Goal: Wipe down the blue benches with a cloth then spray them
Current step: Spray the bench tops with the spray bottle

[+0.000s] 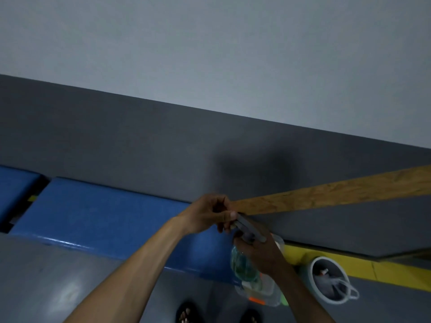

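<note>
Worn on the head, looking forward and down at a tilt, so the wall's paint line slopes from upper left to lower right. Close over both forearms, which enter from the bottom edge and meet just right of centre. Wide-angle, taking in the pale upper wall [210, 43] across the top, a blue bench [98, 210] at left middle, grey floor [46, 276] and the wearer's feet [186, 314] at the bottom edge. Only one view, so no overlap with another.
</note>
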